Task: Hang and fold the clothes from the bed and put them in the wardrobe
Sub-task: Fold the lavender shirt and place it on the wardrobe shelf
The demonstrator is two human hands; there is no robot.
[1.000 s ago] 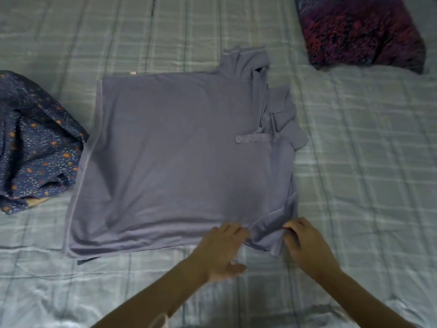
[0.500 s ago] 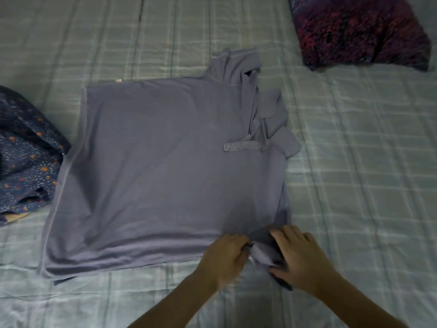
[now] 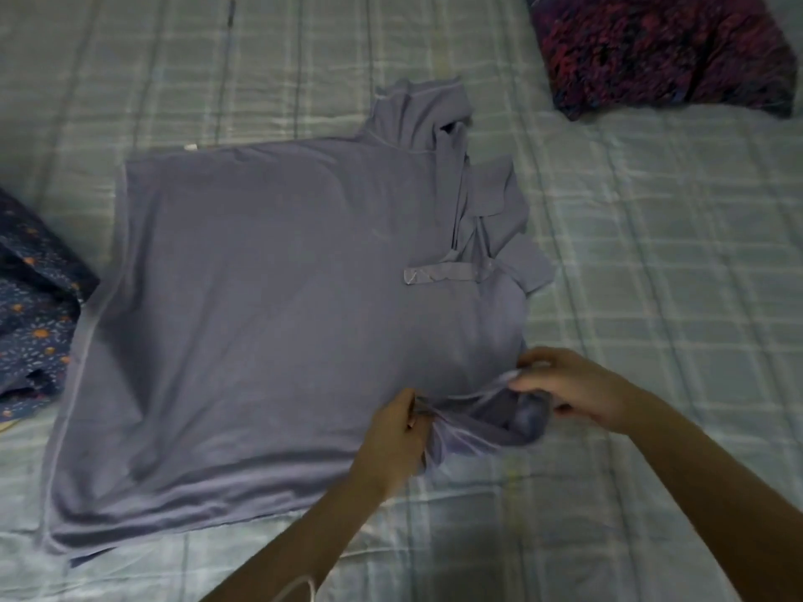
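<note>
- Grey polo shirt (image 3: 269,323) is laid flat on the checked bed (image 3: 652,254), centre of frame, collar toward the right.
- Near sleeve (image 3: 499,423), lower centre-right, is bunched and lifted.
- Left hand (image 3: 393,441) is curled, pinching the sleeve's left edge.
- Right hand (image 3: 573,386) is curled, gripping its right end.
- Navy patterned garment (image 3: 30,323) is seen at left edge; dark red-purple fabric (image 3: 660,50) at upper right.
</note>
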